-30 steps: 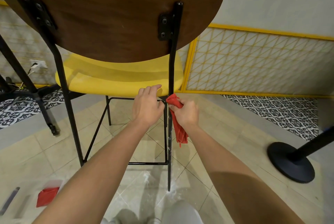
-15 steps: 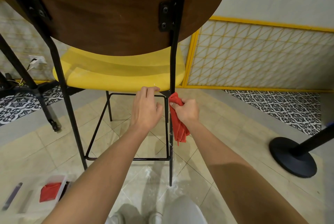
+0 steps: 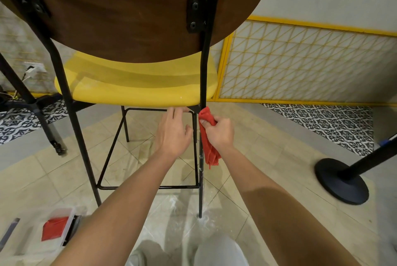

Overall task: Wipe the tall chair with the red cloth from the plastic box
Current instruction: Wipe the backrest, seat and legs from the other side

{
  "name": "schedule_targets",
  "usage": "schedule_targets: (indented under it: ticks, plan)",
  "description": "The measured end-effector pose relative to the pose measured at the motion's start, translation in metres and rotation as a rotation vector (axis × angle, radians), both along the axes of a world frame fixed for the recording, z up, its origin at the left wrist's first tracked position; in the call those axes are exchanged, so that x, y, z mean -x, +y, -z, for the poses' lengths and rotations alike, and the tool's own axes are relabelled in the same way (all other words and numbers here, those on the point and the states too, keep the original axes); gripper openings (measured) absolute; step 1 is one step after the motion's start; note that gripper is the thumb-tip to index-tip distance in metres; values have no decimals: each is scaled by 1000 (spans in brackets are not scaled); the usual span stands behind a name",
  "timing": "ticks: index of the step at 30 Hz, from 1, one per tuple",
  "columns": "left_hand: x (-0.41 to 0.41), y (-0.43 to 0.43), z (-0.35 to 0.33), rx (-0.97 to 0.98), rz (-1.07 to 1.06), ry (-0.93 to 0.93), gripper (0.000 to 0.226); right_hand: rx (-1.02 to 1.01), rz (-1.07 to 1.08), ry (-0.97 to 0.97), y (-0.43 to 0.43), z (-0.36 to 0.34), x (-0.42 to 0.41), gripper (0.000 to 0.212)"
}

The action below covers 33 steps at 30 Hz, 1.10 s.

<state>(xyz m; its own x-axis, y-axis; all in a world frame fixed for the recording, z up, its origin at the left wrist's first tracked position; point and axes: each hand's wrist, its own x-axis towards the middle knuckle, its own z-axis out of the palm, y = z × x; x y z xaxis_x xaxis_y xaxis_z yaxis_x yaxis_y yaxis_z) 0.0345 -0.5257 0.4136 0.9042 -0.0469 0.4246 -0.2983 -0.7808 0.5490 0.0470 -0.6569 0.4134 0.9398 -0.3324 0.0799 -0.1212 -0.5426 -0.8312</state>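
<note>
We look at the back of the tall chair (image 3: 133, 29): a brown backrest, a yellow seat (image 3: 139, 87) and thin black legs standing on the beige tiled floor (image 3: 268, 158). A yellow-framed lattice panel (image 3: 300, 61) runs along the wall behind it on our right. The round black base of a post (image 3: 341, 182) sits well apart from the chair on that same side.

At the lower left, the clear plastic box (image 3: 66, 212) lies on the floor with a folded red piece (image 3: 54, 228) inside it.

Our left hand (image 3: 171, 132) reaches forward with fairly straight, loose fingers. Their tips touch the black bar just under the rear edge of the seat, and they clasp nothing.

Our right hand (image 3: 221, 132) is clenched around the red cloth (image 3: 209, 149). It presses the top of the cloth against the chair's rear right leg (image 3: 201, 76), just below the seat, and the loose end hangs down beside that leg.
</note>
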Motion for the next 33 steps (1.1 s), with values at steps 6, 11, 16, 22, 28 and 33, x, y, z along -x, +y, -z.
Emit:
schedule_targets:
  ticks: [6,11,16,22,28,33]
  plan:
    - [-1,1,5,-16,33,3,40,28,-55,-9,-9,-1,4,21]
    - [-2,0,9,-15,23,33,39,-32,-46,-111,-7,-7,2,20]
    - [-2,-5,13,9,13,95,42,-2,-63,8,-7,9,2,21]
    - [-1,-5,19,-3,10,121,42,49,-164,101,-21,14,6,29]
    - [-2,-4,20,-3,-8,142,41,-70,-144,55,-15,19,1,27]
    - [-2,-4,26,-14,-7,167,42,-76,-128,86,-12,30,3,22]
